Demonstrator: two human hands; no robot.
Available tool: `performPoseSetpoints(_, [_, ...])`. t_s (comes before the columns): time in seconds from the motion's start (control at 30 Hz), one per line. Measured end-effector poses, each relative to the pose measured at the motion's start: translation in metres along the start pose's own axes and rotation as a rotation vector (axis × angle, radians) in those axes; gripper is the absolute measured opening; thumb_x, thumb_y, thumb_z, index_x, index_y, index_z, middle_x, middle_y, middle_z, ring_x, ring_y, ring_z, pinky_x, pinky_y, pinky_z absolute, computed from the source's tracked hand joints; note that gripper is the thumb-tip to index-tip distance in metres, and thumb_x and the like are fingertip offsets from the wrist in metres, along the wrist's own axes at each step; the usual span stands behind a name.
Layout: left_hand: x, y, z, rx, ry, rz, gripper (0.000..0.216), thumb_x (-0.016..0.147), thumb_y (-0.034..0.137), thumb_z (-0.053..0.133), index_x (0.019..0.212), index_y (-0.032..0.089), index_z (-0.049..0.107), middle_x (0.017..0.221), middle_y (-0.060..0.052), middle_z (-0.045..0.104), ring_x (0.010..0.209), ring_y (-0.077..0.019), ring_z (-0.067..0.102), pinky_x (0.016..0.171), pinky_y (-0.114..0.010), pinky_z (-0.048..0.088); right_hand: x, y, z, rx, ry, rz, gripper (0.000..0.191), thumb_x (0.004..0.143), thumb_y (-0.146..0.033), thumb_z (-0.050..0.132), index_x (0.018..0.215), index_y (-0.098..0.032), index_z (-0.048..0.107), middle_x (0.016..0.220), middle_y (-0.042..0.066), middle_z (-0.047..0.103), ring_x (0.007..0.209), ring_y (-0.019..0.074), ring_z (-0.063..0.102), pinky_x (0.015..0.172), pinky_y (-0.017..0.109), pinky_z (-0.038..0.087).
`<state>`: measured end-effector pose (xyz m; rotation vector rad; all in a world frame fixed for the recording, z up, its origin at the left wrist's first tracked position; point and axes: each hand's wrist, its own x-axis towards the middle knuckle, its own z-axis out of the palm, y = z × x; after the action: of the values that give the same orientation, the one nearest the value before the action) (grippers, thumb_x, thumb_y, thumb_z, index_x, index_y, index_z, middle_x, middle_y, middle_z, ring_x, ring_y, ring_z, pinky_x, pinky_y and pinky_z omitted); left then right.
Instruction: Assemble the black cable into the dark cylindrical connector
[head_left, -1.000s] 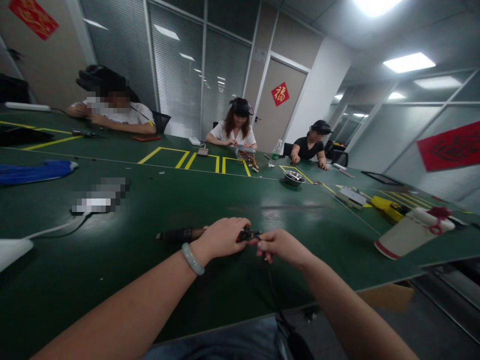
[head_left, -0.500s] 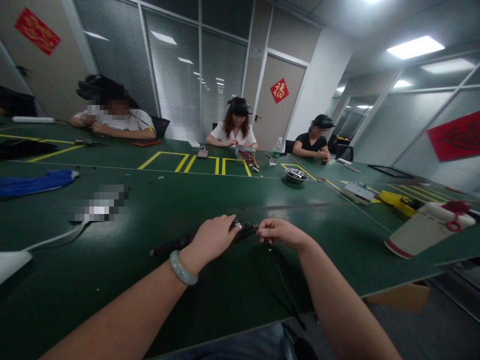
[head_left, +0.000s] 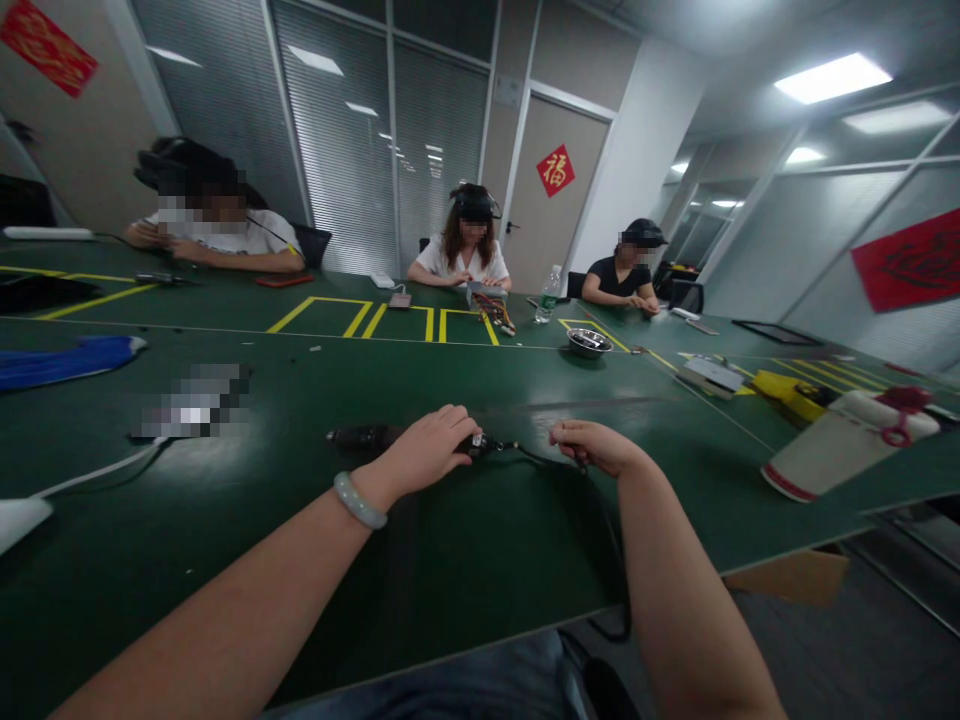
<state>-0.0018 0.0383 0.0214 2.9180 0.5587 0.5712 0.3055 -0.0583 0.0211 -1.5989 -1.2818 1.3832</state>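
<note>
A black electric screwdriver point(head_left: 364, 438) lies on the green table in front of me, its thin tip pointing left. My left hand point(head_left: 431, 445) is wrapped over its body from above; a pale green bangle point(head_left: 360, 502) circles that wrist. A black cord point(head_left: 531, 457) comes from the screwdriver's right end, runs under my right hand and bends down past the table's front edge. Curled fingers of my right hand point(head_left: 592, 445) are closed around the cord, a short way right of the tool. The exact grip is partly hidden by the fingers.
A blurred-out device point(head_left: 196, 405) on a white cable lies to the left, near blue material point(head_left: 67, 362). Ahead are a metal bowl point(head_left: 589, 343) and a water bottle point(head_left: 549, 295). A white cup point(head_left: 844, 450) and a yellow bin point(head_left: 787, 393) stand right. Three people sit across the table.
My right hand has moved right, away from the screwdriver's end, exposing a stretch of cord. The screwdriver and my left hand have shifted slightly, the tool now lying more level.
</note>
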Motion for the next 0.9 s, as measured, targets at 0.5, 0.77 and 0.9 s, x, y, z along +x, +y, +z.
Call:
performPoseSetpoints(0.5, [-0.002, 0.033, -0.004, -0.019, -0.049, 0.084, 0.030, 0.080, 0.032, 0.064, 0.107, 0.023, 0.054, 0.108, -0.004, 0.057, 0.098, -0.0204, 0.056, 0.084, -0.032, 0.042, -0.062, -0.016, 0.053, -0.155, -0.470, 0.040, 0.033, 0.073, -0.044, 0.071, 0.089, -0.016, 0.062, 0.091, 0.005, 0.067, 0.072, 0.0138, 0.062, 0.058, 0.022, 0.044])
performPoseSetpoints(0.77, [-0.003, 0.043, 0.010, 0.046, -0.061, 0.072, 0.014, 0.085, 0.030, 0.058, 0.096, 0.021, 0.055, 0.094, -0.003, 0.061, 0.088, -0.0190, 0.057, 0.074, -0.029, 0.042, -0.060, -0.021, 0.041, -0.347, -0.168, 0.040, 0.037, 0.075, -0.050, 0.067, 0.086, -0.015, 0.065, 0.066, 0.000, 0.063, 0.058, 0.0117, 0.057, 0.053, 0.022, 0.038])
performPoseSetpoints(0.9, [-0.003, 0.040, 0.012, 0.070, -0.060, 0.075, 0.011, 0.085, 0.027, 0.057, 0.094, 0.021, 0.055, 0.092, -0.003, 0.062, 0.086, -0.0186, 0.058, 0.072, -0.029, 0.042, -0.031, -0.024, 0.055, -0.144, -0.177, -0.061, 0.038, 0.067, -0.046, 0.074, 0.086, -0.015, 0.063, 0.077, 0.004, 0.068, 0.065, 0.0131, 0.061, 0.054, 0.021, 0.041])
